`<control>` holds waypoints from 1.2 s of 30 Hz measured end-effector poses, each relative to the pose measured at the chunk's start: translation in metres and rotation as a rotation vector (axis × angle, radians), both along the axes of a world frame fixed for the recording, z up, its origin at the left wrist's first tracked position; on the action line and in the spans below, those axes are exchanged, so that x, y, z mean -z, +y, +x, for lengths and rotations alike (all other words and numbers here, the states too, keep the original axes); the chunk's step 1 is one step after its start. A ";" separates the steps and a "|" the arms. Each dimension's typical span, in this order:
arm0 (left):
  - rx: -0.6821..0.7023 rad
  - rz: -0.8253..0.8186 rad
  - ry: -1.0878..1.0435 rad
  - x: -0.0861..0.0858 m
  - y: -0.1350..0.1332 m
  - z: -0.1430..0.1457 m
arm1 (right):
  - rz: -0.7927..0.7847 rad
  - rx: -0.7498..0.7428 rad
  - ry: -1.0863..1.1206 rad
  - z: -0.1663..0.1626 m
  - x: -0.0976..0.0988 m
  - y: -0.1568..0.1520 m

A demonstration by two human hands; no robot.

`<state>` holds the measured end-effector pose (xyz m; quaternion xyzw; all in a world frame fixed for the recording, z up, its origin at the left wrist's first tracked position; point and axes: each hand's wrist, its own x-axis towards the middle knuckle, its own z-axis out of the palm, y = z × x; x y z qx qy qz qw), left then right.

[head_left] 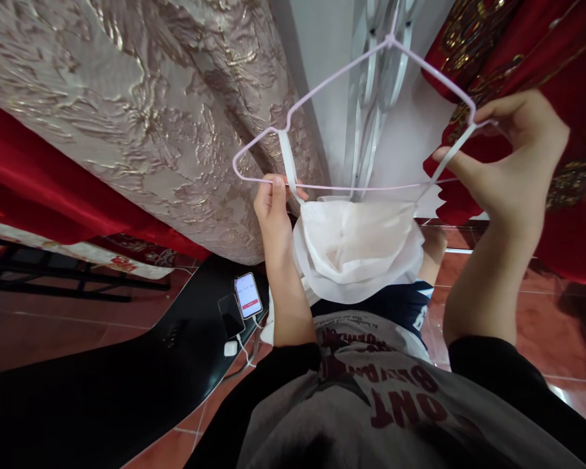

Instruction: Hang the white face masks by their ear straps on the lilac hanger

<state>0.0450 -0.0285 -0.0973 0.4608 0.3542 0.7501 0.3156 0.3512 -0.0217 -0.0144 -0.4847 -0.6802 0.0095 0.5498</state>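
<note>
A pale pink clothes hanger (339,76) is held up in front of me. From its notches hangs a white garment (361,241) with thin straps, its top edge sagging below the lower bar. My left hand (275,198) is closed on the lower bar near the left end, its fingers beside the left strap (287,159). At the right end, my right hand (512,153) is curled around the hanger's corner. Its thumb lies by the right strap (452,153), which sits in the notch; part of that corner is hidden behind the hand.
On the left, a black bench (127,371) holds a lit phone (249,295), a dark phone (231,317) and a white charger case (230,348) with cables. Shiny beige fabric (176,117) hangs at upper left, red sequined fabric (566,71) at right. White metal bars (368,124) stand behind the hanger.
</note>
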 end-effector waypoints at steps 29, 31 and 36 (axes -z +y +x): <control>0.188 -0.020 -0.315 -0.076 -0.023 -0.017 | 0.005 -0.233 -0.198 -0.087 0.088 -0.020; -0.019 -0.008 -0.365 -0.066 -0.021 -0.023 | 0.011 -0.231 -0.204 -0.086 0.089 -0.021; -0.102 -0.214 -0.311 -0.035 -0.023 -0.028 | -0.005 -0.253 -0.234 -0.093 0.088 -0.029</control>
